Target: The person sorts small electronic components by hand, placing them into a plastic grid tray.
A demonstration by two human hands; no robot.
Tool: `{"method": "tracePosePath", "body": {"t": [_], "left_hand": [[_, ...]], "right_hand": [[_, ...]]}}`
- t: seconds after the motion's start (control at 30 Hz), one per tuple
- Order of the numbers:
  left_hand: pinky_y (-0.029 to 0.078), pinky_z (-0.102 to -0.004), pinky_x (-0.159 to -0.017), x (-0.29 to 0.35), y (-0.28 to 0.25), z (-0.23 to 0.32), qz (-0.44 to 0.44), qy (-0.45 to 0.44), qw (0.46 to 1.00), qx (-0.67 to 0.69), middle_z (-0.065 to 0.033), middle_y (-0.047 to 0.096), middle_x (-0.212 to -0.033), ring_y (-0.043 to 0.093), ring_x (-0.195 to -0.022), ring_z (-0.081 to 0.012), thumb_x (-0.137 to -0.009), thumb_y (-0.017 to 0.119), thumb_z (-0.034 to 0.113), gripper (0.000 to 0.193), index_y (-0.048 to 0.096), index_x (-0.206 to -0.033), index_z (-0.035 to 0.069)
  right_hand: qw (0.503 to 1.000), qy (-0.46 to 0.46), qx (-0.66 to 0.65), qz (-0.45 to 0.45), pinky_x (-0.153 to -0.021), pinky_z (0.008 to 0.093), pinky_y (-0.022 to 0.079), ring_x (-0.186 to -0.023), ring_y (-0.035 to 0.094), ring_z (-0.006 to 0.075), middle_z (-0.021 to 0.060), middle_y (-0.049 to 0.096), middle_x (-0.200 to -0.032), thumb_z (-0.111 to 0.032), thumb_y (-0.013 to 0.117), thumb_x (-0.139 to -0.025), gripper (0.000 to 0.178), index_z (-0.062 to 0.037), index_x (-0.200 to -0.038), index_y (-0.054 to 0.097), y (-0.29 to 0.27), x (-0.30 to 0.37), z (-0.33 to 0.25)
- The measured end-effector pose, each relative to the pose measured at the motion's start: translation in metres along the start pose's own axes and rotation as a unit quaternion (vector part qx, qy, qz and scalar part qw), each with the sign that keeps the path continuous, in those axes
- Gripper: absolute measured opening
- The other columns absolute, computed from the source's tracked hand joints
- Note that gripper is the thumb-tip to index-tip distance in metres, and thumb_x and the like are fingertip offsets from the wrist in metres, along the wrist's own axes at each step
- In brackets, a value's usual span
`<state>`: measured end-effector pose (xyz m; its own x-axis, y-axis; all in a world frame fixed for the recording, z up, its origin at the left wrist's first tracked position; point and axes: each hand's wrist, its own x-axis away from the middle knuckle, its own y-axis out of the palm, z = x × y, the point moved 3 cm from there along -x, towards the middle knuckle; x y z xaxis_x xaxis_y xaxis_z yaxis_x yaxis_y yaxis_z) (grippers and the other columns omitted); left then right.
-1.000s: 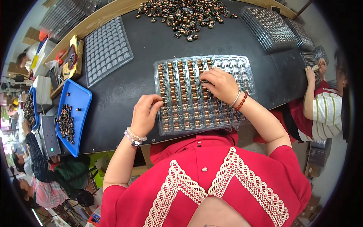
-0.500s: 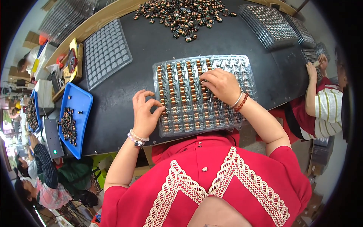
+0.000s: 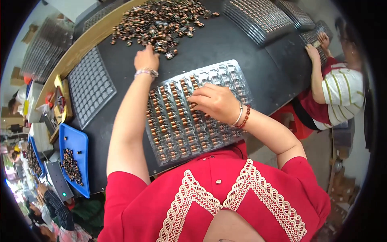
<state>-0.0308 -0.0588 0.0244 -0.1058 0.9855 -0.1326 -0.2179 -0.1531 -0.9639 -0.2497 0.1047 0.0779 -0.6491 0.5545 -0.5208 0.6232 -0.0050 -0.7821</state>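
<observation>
My left hand (image 3: 146, 59) reaches out to the near edge of a big pile of small copper-wound coils (image 3: 161, 22). Its fingertips are at the pile and partly hidden, so whether they grip a coil is unclear. My right hand (image 3: 217, 104) is closed in a pinch over a clear plastic tray (image 3: 215, 69), with a small copper coil (image 3: 193, 105) at its fingertips. Rows of coils fill the left and near pockets of this tray; bare pockets show along its far right part. The hand covers some of the middle rows.
An unfilled tray (image 3: 92, 86) lies at the left. Nearer is a blue bin (image 3: 84, 139) of loose dark parts. Stacked filled trays (image 3: 260, 20) stand at the far right. Beyond my right arm, a co-worker in a striped top (image 3: 342, 90) handles another tray (image 3: 318, 36).
My left hand has gone from the tray's left edge out to the coil pile. My right hand stays over the tray, still pinching. The view has turned, so the tray appears tilted.
</observation>
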Motion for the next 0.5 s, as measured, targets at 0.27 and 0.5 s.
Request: {"method": "tracePosePath", "body": {"t": [0.27, 0.5], "left_hand": [[0.052, -0.0397, -0.078, 0.023, -0.003, -0.021, 0.016, 0.193, 0.979, -0.067, -0.0127, 0.064, -0.098, 0.063, -0.089, -0.0308, -0.078, 0.063, 0.008, 0.015, 0.067, -0.092, 0.007], [0.052, -0.0303, -0.073, 0.057, -0.034, -0.002, 0.046, 0.14, 0.97, 0.194, -0.0102, 0.067, -0.092, 0.066, -0.077, -0.0213, -0.076, 0.068, 0.006, 0.015, 0.069, -0.091, 0.005]], "right_hand": [[0.994, 0.048, -0.089, -0.043, -0.07, 0.0323, 0.05, -0.079, 0.061, 0.0216, 0.0033, 0.066, -0.093, -0.012, 0.073, -0.072, 0.025, -0.009, -0.096, 0.065, -0.005, 0.057, -0.002], [0.986, 0.081, -0.133, -0.063, -0.072, 0.0324, 0.051, -0.08, 0.062, 0.0224, 0.0026, 0.067, -0.092, -0.013, 0.074, -0.071, 0.02, -0.0087, -0.09, 0.066, 0.009, 0.067, 0.001]]}}
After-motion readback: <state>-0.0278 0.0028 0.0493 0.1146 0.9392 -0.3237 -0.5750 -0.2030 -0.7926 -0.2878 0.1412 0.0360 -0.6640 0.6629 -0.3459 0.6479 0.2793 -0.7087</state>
